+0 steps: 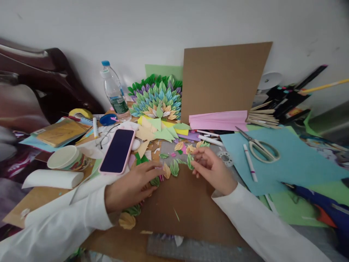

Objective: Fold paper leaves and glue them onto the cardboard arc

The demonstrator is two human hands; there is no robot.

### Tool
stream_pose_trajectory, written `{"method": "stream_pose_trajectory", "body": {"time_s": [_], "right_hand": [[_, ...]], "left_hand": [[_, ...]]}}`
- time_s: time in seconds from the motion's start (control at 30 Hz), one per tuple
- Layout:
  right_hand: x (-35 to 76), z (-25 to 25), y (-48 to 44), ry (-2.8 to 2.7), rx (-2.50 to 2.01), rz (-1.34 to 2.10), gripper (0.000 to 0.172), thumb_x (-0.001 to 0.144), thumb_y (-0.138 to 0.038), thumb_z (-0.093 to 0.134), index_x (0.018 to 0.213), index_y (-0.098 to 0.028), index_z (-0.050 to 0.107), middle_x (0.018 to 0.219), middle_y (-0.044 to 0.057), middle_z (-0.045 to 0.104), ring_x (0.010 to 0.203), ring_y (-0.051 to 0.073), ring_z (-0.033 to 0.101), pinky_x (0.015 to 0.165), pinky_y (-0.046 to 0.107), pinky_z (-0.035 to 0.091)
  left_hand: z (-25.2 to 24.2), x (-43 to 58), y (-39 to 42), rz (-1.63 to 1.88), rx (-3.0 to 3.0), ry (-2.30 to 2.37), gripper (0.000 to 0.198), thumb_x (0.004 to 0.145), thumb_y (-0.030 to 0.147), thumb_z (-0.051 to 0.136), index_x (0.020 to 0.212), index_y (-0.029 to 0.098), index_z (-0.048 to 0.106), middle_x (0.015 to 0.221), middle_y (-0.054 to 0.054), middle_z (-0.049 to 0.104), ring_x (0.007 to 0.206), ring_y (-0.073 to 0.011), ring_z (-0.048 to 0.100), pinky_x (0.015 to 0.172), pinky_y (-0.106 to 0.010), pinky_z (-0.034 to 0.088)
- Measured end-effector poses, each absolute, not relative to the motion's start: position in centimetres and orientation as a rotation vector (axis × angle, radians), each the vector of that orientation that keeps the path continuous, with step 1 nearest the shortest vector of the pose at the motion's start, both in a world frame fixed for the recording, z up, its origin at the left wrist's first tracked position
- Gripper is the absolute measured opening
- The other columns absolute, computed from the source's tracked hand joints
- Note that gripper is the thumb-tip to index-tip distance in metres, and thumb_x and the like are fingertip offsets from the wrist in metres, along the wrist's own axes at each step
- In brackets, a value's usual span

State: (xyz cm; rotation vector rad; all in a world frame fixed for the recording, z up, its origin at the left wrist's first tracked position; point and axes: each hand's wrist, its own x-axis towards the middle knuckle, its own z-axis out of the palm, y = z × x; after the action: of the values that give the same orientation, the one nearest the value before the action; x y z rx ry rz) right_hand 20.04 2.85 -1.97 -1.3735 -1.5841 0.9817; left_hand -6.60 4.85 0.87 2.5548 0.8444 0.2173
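Observation:
My right hand (pixel 214 168) pinches a small green pleated paper leaf (pixel 190 162) between thumb and fingers, just above the upper edge of a brown cardboard sheet (pixel 185 207). Along that edge sit another green paper leaf (pixel 174 167) and an orange paper leaf (pixel 166 171). My left hand (pixel 131 187) rests over the sheet's left side with fingers apart, the fingertips close to the orange leaf. Beneath it more leaves show in part, down to a larger orange leaf (pixel 127 220) at the lower left corner. Several loose leaves (pixel 191 148) lie behind the sheet.
A paper peacock (pixel 159 98) and an upright cardboard panel (pixel 223 80) lean at the wall. Left are a phone (pixel 117 151), a water bottle (pixel 116 92) and a paper tub (pixel 65 158). Right are scissors (pixel 263 149), a marker (pixel 250 162) and a blue glue gun (pixel 321 207).

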Motion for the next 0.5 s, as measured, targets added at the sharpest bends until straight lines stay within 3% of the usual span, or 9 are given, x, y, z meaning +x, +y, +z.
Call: {"method": "stream_pose_trajectory", "body": {"time_s": [0.2,0.37,0.5], "right_hand": [[19.9,-3.9,2.9,-1.581,-1.403,1.067,0.016,0.085,-0.031,0.053,0.097,-0.021,0.054,0.075,-0.002,0.056,0.052,0.014,0.066,0.047,0.027,0.057],[21.4,-3.5,3.3,-1.577,-1.48,0.709,0.027,0.087,-0.026,0.049,0.113,-0.021,0.054,0.109,0.011,0.057,0.086,0.021,0.067,0.082,0.042,0.057],[20.5,-3.4,0.8,-1.755,-1.391,0.582,0.033,0.088,-0.019,0.049,0.12,-0.024,0.055,0.116,0.011,0.057,0.101,0.025,0.061,0.091,0.044,0.053]], "left_hand": [[0.3,-6.7,4.7,0.208,2.535,0.879,0.048,0.083,0.011,0.056,0.129,0.023,0.052,0.136,-0.012,0.052,0.124,-0.0293,0.052,0.104,-0.044,0.046],[1.1,-6.8,6.1,0.16,2.53,0.896,0.047,0.085,0.017,0.058,0.131,0.021,0.05,0.136,-0.013,0.053,0.125,-0.0275,0.052,0.104,-0.041,0.045],[2.8,-6.7,9.1,0.189,2.548,0.869,0.03,0.093,0.028,0.05,0.121,0.021,0.058,0.12,-0.008,0.063,0.111,-0.0218,0.06,0.096,-0.033,0.049]]}}
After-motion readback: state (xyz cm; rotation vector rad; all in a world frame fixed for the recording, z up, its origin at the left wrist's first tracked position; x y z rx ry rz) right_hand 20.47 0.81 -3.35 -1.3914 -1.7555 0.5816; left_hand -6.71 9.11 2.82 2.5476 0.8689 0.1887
